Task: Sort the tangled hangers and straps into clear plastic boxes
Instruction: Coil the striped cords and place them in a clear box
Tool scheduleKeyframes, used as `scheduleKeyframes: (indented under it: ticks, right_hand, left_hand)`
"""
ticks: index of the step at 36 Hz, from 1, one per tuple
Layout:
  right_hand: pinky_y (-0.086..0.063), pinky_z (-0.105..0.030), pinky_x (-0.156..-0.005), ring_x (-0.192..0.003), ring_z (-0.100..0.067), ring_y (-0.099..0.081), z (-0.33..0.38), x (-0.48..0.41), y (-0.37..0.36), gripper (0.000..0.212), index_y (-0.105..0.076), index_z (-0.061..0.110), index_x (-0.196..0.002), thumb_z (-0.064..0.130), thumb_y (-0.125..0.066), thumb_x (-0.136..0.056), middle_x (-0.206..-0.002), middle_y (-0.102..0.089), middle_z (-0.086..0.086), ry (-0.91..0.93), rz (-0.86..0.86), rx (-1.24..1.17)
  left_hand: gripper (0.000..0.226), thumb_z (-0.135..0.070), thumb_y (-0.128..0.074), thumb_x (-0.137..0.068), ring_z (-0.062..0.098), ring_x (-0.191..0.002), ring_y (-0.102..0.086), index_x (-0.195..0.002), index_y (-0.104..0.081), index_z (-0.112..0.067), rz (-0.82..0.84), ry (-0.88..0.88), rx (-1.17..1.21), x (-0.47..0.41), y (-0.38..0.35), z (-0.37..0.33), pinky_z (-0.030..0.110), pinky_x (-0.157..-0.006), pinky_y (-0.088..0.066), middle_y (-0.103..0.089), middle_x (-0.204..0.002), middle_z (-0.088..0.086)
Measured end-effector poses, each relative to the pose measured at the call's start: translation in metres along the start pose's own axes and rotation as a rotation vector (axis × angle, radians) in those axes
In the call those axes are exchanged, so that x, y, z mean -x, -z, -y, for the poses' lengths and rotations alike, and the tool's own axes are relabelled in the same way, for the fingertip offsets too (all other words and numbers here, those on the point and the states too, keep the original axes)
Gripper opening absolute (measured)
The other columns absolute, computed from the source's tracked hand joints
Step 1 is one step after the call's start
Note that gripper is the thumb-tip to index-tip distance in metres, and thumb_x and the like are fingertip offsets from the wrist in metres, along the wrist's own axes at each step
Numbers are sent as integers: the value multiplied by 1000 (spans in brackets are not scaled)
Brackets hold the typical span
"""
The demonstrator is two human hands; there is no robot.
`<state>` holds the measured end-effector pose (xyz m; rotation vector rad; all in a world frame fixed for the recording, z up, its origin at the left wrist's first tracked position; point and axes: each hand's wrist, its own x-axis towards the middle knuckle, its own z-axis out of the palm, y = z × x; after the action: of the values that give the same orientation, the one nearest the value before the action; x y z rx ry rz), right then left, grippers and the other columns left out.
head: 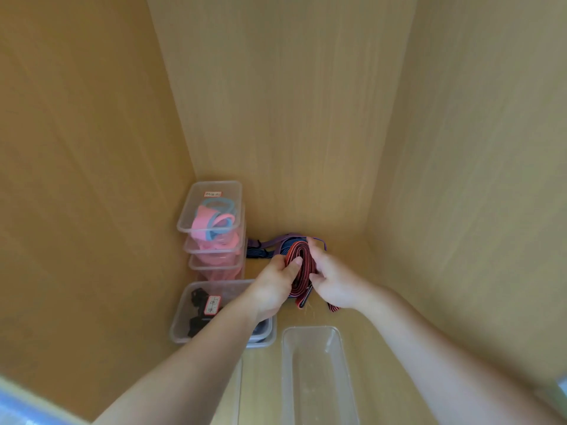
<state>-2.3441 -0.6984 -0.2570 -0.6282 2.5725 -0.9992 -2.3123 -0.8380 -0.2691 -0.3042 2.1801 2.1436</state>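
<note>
As left hand (274, 288) and right hand (334, 285) pinch it, red strap (295, 250) looped between fingers (315, 246)

View looking down into a light wooden cabinet (306, 118). Two bare forearms reached in from the bottom of the frame. The left hand (274, 285) and right hand (333, 282) met near the back corner and together gripped a red strap (302, 260) folded into long loops, its ends trailing toward the cabinet floor (310, 317). Just behind it lay a tangle of purple and dark blue straps (276, 244). To the left stood a stack of clear boxes (236, 191) holding pink and blue bands, the top one labelled. Nearer, a labelled clear box (178, 328) held black pieces. An open-topped clear box (316, 389) sat in the foreground.
</note>
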Motion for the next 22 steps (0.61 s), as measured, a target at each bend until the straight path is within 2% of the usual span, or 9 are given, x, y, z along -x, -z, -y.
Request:
scheduleKeyframes:
  ticks: [4, 7, 9, 12, 14, 15, 18, 20, 22]
  right_hand:
    - [-34, -32, -112, -129, -16, -45, -4, 5, -4, 72, -4, 21, -155, 17, -46, -97, -148, -42, 0, 24, 3, -54]
    - [-39, -38, -110, -125, -15, -52, -12, 8, -12, 67, -22, 38, -149, 38, -46, -86, -137, -53, 7, 88, -10, -121]
    - [-40, -39, -109, -123, -13, -54, -26, 5, -20, 73, -19, 40, -148, 49, -46, -81, -135, -55, 9, 100, 2, -176]
    - [-49, -48, -96, -107, -20, -62, -24, 12, -24, 84, -13, 39, -150, 58, -46, -76, -122, -62, 1, 56, -26, -175]
    - [-52, -46, -91, -99, -18, -65, -16, 18, -23, 85, -14, 34, -151, 55, -48, -76, -119, -63, 2, 29, -42, -169]
    - [-52, -45, -92, -100, -18, -64, -12, 22, -23, 86, -16, 31, -151, 53, -51, -75, -121, -62, 3, 19, -62, -161]
    - [-41, -35, -106, -123, -15, -49, -4, 32, -28, 81, -27, 19, -147, 41, -64, -78, -138, -41, 5, 73, -187, -113]
    - [-37, -26, -106, -121, -16, -45, -5, 37, -32, 75, -31, 12, -145, 25, -70, -82, -134, -30, 2, 86, -283, -97]
    - [-38, -24, -102, -113, -14, -45, -7, 40, -37, 74, -34, 12, -144, 19, -72, -81, -124, -29, 2, 89, -330, -104]
  left_hand:
    - [47, -40, -56, -87, 38, -117, -57, -117, -52, -3, -1, 60, 119, -3, 0, 5, 53, -106, -40, -62, -120, 24]
    - [51, -43, -55, -84, 37, -116, -58, -118, -53, -4, 3, 57, 151, -4, 0, 7, 55, -106, -40, -64, -118, 21]
    - [45, -37, -52, -92, 34, -115, -59, -121, -50, -3, -20, 42, 168, -3, -2, 6, 54, -106, -41, -64, -118, 20]
    - [40, -31, -49, -97, 32, -114, -60, -124, -47, -1, -64, 45, 196, 3, -7, 2, 53, -104, -43, -62, -119, 20]
    - [34, -21, -42, -103, 34, -113, -60, -126, -46, 2, -64, 70, 252, 8, -11, 1, 51, -102, -45, -61, -121, 23]
    - [32, -18, -39, -104, 35, -113, -60, -127, -46, 4, -45, 82, 289, 9, -13, 3, 49, -101, -46, -61, -121, 24]
    - [31, -15, -37, -104, 35, -116, -59, -125, -50, 4, 9, 92, 346, 12, -17, 6, 47, -101, -47, -60, -123, 25]
    - [30, -14, -36, -104, 37, -117, -58, -123, -51, 4, 38, 82, 353, 17, -18, 6, 47, -99, -48, -59, -124, 27]
    - [31, -15, -37, -104, 37, -117, -58, -124, -52, 3, 72, 89, 357, 20, -19, 7, 48, -101, -47, -59, -124, 28]
